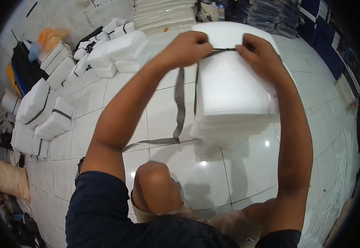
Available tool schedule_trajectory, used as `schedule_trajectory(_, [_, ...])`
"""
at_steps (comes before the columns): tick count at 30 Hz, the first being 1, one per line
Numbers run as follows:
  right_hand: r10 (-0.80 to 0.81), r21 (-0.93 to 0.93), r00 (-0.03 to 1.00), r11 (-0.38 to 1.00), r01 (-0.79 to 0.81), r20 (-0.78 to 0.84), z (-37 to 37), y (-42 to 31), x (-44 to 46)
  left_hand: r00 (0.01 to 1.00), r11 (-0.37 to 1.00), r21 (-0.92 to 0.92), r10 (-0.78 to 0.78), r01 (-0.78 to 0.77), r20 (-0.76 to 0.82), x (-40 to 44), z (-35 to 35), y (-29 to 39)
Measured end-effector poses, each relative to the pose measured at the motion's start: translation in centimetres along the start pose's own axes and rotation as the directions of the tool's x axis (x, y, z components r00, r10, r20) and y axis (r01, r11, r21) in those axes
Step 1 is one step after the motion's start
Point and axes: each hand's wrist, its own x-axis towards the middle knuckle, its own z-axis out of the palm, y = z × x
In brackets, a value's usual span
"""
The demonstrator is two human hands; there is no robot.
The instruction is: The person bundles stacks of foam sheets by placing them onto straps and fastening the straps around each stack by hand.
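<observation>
A tall stack of white foam sheets [233,87] stands on the tiled floor in front of me. A dark fabric strap [222,50] runs across its top and down its left side. My left hand [191,48] is closed on the strap above the stack's left edge. Opposite it, my right hand [259,53] pinches the same strap over the top, fingers curled. From the left hand a loose tail of strap [180,103] hangs to the floor and trails left toward my elbow. The stack's far side is hidden.
Strapped white foam bundles [39,101] sit at the left, with unstrapped foam stacks [122,47] farther back. Piles of plastic-wrapped sheets [163,14] line the back wall. A beige roll [6,175] lies at the left edge. My bent knee [153,182] is below the stack.
</observation>
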Motion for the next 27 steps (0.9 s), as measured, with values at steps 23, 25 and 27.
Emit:
schedule_trajectory(23, [0.197,0.249,0.935,0.929,-0.275,0.296,4.9,-5.7,2.0,0.883,0.987,0.026,0.152,-0.157,-0.444,0.0,-0.2,-3.5])
schedule_trajectory(25, [0.158,0.003,0.943,0.986,-0.166,0.295,5.6,-5.1,5.0,0.731,0.999,-0.017,0.014,-0.035,-0.682,2.9,0.3,-5.4])
schedule_trajectory(27, [0.154,-0.053,0.957,0.988,-0.146,0.247,7.0,-6.0,6.0,0.702,0.989,-0.125,-0.143,0.078,-0.698,3.6,-0.1,-6.8])
